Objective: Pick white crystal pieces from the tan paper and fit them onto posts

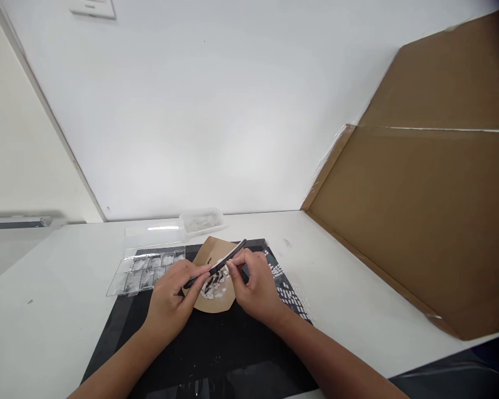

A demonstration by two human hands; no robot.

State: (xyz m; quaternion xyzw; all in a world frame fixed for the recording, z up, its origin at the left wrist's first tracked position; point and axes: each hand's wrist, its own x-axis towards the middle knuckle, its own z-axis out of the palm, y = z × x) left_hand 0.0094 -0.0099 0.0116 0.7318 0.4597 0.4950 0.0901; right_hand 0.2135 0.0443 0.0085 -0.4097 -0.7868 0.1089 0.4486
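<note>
A thin dark strip (235, 251) with a pale edge is held at a slant, its right end higher. My left hand (173, 291) pinches it near its lower left part between thumb and fingers. Further right along it, my right hand (255, 282) closes thumb and fingertips on the strip. Beneath both hands lies a tan paper sheet (210, 305) with white scraps (214, 289) and some dark curled bits on it. The paper rests on a black mat (216, 349). Fingers hide parts of the strip.
At the left stands an open clear compartment box (144, 271) with pale contents. Behind it sits a translucent tray (202, 223). Small white squares (291, 299) lie at the mat's right edge. A cardboard panel (424, 210) rises at the right, a white wall (203, 111) behind.
</note>
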